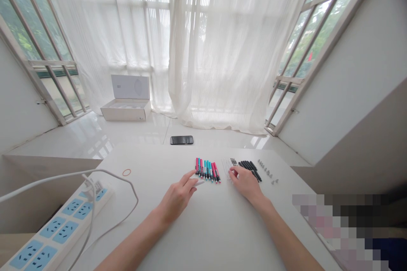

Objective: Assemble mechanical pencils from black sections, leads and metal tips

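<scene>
"So, what is largest here?"

"A flat white table (206, 233). My landmark is the row of pink and teal pens (208, 170). A long white power strip with pale-blue socket faces (59, 228) lies well to its left, nearer the person; an open white cardboard box (124, 113) stands far beyond it, leftward; a glossy black phone-like slab (181, 140) lies beyond it, slightly left."

"And the hands?"

"The left hand (178, 194) is at the row's near left, forefinger stretched to its edge, thumb and fingers pinching a slim white piece (199, 183) on the row's near side. The right hand (246, 181) is right of the row, thumb and forefinger close together over thin pale rods (227, 165); whether they grip one, I can't tell."

"How do they line up?"

"The white piece points rightward, nearly crosswise to the pens, which run away from the person. The rods, nearer the right hand, run much like the pens. Slim black barrels (247, 165), then small grey tips (268, 172), lie farther right of the row."

"Any writing?"

"Marks on the box, too small to read; no brand is legible."
</scene>
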`<state>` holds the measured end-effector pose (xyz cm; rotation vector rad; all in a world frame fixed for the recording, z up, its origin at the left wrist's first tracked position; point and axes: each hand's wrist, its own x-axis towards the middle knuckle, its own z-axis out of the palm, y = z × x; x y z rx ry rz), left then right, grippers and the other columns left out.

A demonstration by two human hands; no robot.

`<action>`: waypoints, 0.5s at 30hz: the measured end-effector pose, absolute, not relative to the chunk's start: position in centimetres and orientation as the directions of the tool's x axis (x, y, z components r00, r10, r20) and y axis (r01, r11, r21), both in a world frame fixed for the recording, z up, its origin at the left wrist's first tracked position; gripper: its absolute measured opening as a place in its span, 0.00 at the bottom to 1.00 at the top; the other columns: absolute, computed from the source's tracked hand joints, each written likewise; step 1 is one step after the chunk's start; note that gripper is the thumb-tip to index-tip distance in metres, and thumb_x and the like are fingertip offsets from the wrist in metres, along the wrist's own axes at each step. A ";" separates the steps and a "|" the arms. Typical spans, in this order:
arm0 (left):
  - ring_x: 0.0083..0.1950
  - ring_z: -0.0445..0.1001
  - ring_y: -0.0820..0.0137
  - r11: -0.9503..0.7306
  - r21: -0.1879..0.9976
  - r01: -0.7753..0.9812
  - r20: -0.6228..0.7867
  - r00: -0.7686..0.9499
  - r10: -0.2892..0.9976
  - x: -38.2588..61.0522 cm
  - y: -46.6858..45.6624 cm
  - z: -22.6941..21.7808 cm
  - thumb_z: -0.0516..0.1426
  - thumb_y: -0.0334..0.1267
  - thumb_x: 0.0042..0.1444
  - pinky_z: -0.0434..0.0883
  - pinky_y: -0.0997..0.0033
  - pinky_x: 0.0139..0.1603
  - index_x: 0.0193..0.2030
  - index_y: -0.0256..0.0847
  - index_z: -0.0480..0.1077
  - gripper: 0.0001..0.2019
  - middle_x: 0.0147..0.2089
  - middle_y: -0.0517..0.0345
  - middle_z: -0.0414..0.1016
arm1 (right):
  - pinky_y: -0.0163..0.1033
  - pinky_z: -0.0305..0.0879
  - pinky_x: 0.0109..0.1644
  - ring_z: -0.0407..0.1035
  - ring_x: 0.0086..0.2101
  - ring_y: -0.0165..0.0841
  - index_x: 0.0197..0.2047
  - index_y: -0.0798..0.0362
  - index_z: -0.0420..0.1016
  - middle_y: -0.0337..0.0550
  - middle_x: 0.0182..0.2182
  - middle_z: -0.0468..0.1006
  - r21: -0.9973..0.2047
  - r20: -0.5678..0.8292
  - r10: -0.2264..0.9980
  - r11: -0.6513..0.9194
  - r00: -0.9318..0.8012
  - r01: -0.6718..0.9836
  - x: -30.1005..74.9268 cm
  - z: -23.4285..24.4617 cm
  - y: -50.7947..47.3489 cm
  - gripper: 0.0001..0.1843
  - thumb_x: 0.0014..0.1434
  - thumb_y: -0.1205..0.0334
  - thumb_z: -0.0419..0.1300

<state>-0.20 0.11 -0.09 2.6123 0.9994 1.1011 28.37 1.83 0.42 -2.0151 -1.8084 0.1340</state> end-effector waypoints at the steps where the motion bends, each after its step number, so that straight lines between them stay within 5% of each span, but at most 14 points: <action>1: 0.38 0.77 0.71 -0.774 0.366 0.516 0.591 0.514 0.622 -0.2 0.1 -0.1 0.46 0.31 0.65 0.75 0.72 0.34 0.46 0.44 0.63 0.08 0.59 0.50 0.66 | 0.35 0.57 0.32 0.70 0.30 0.33 0.38 0.51 0.76 0.41 0.31 0.77 -0.386 0.209 0.967 -0.054 0.145 0.921 28.4 0.5 1.8 0.13 0.59 0.58 0.51; 7: 0.37 0.74 0.71 -0.786 0.383 0.486 0.571 0.543 0.615 -0.2 0.1 0.3 0.49 0.31 0.64 0.72 0.73 0.35 0.42 0.43 0.64 0.05 0.44 0.54 0.71 | 0.36 0.60 0.34 0.66 0.27 0.33 0.36 0.52 0.76 0.42 0.27 0.76 -0.552 0.302 0.952 0.133 0.048 0.823 26.8 1.9 1.2 0.16 0.60 0.53 0.51; 11: 0.33 0.72 0.72 -0.767 0.425 0.481 0.531 0.554 0.641 -0.2 0.1 0.2 0.52 0.34 0.63 0.70 0.74 0.32 0.42 0.42 0.63 0.02 0.40 0.56 0.71 | 0.34 0.58 0.30 0.62 0.25 0.30 0.36 0.52 0.75 0.38 0.25 0.73 -0.725 0.200 0.958 0.287 -0.207 0.626 23.5 2.5 -0.4 0.18 0.62 0.50 0.50; 15: 0.35 0.72 0.71 -0.770 0.433 0.468 0.503 0.583 0.637 -0.2 0.0 0.1 0.53 0.35 0.62 0.69 0.75 0.34 0.42 0.42 0.64 0.02 0.40 0.56 0.71 | 0.32 0.55 0.28 0.59 0.24 0.27 0.32 0.53 0.73 0.35 0.23 0.70 -0.766 0.143 0.921 0.335 -0.363 0.549 20.9 2.0 -1.7 0.15 0.63 0.55 0.50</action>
